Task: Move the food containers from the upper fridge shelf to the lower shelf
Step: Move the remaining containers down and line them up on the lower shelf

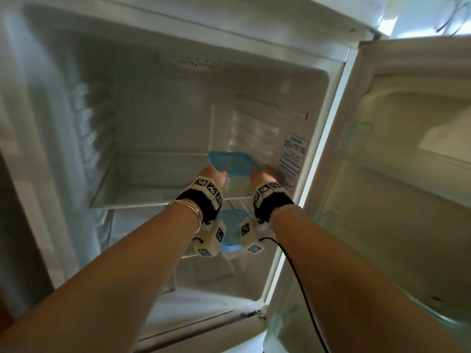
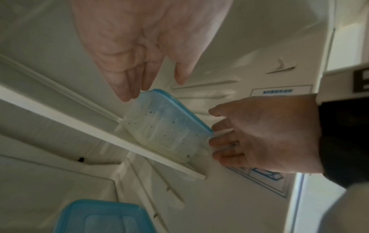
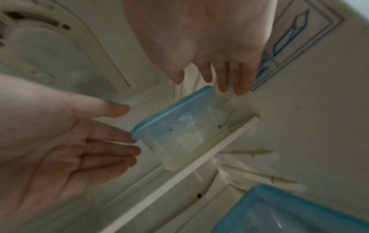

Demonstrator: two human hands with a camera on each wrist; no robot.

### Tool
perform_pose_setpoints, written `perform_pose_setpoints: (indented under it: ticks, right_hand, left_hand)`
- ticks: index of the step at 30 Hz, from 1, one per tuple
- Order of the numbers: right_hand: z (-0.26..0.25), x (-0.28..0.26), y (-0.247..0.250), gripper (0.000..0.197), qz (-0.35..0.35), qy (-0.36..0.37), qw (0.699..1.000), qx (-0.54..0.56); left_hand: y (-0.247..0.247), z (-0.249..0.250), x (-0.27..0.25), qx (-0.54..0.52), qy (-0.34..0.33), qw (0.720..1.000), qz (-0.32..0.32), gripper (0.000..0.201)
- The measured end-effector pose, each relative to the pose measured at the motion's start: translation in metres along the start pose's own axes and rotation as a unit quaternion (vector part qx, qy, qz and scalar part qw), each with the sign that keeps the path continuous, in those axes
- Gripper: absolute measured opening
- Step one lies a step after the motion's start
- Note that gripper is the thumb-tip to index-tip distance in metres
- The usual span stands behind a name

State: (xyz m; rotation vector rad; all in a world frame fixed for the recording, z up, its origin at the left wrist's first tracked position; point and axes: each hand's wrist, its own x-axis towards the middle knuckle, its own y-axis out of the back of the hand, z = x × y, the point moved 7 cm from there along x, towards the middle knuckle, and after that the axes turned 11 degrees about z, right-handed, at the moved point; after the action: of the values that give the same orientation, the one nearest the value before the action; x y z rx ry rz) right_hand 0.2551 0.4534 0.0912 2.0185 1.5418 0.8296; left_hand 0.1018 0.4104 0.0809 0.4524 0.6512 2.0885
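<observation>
A clear food container with a blue lid (image 1: pixel 233 164) stands at the right end of the upper glass shelf (image 1: pixel 153 179), close to the fridge's right wall. My left hand (image 1: pixel 212 175) and right hand (image 1: pixel 263 174) flank it, fingers straight. In the right wrist view the left hand's fingertips (image 3: pixel 131 138) touch the container (image 3: pixel 183 130) at its lid corner. In the left wrist view the right hand's fingers (image 2: pixel 217 138) touch the container's (image 2: pixel 165 126) other end. Neither hand is curled round it. A second blue-lidded container (image 1: pixel 230 233) sits on the lower shelf (image 1: pixel 188 256), partly hidden by my wrists.
The fridge door (image 1: pixel 395 174) stands open to the right. A label sticker (image 1: pixel 293 159) is on the right inner wall, just beside my right hand. The left part of the upper shelf is bare glass. A cable (image 1: pixel 300 281) runs from my right wrist.
</observation>
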Motion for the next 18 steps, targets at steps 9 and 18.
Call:
perform_pose_setpoints:
  ticks: [9, 18]
  right_hand:
    - [0.005, 0.026, -0.027, 0.06, -0.012, -0.056, 0.989, 0.136]
    - [0.005, 0.014, -0.038, 0.056, -0.021, -0.071, 0.972, 0.222]
  left_hand:
    - [-0.018, -0.008, 0.032, -0.02, 0.044, 0.999, -0.012, 0.059]
    - [-0.01, -0.018, 0.031, -0.064, 0.048, 0.997, -0.005, 0.048]
